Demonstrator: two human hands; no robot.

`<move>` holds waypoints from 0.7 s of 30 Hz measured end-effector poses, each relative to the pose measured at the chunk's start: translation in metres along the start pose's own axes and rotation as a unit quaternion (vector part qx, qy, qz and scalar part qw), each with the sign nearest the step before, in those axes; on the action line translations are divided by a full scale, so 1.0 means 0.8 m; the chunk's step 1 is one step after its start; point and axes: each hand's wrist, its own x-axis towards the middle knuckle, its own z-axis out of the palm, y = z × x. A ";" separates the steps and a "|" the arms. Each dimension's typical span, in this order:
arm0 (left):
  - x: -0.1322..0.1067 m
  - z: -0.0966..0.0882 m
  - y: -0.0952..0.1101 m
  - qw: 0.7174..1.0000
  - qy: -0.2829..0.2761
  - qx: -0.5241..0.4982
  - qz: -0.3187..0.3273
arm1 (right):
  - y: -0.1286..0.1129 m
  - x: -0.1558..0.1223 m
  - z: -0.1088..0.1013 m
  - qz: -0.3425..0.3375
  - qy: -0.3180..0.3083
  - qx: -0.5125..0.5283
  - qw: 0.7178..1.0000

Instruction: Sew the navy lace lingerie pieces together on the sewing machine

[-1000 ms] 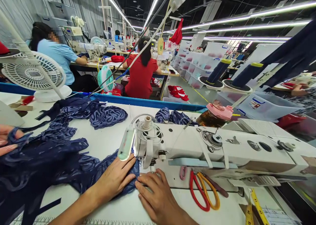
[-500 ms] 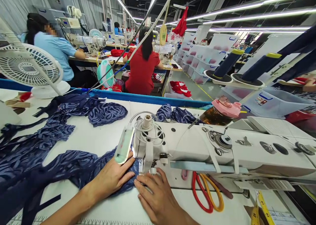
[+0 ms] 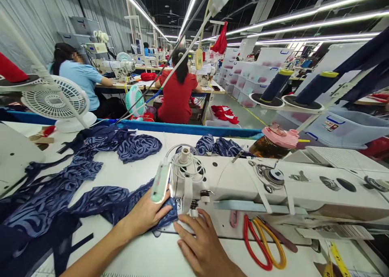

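1. Head view: your left hand (image 3: 146,214) lies flat and open on the dark blue lace cloth (image 3: 91,200), near you on the white table (image 3: 130,171). It grips nothing. It only presses down, I think to stop the thin lace from sliding.
2. Your right hand (image 3: 203,244) is flat and open too. It sits just to the right of the left one, with a small gap between them. Its fingertips rest at the cloth's near edge, right in front of the needle part (image 3: 192,209) of the sewing machine (image 3: 243,180). That looks like a way to keep the edge straight.
3. The lace runs from under your left hand out to the left and far side in loose folds. It lies on the table, so it likely does not drag on the bit by the needle.
4. A small lamp (image 3: 161,182) hangs just above your left fingers, likely to light that spot.
5. Scissors (image 3: 261,244) with red and yellow handles lie to the right of your right hand, under the machine arm, close by.
6. Dark blue thread cones (image 3: 275,86) stand up on the far right. A white fan (image 3: 56,103) stands on the far left.
7. Past the table, a person in red (image 3: 176,90) and a person in light blue (image 3: 80,76) sit at other machines. Their hands are not yours.
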 end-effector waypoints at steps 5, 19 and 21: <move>-0.036 0.008 0.011 0.998 0.037 0.040 -0.013 | 0.002 0.004 0.001 -0.007 0.052 0.013 0.999; -0.144 -0.089 0.025 0.925 0.201 -0.063 -0.315 | -0.068 0.113 0.081 -0.004 -0.079 -0.120 0.990; -0.167 -0.097 0.019 0.913 0.181 -0.108 -0.349 | -0.086 0.118 0.075 -0.033 -0.060 -0.123 0.990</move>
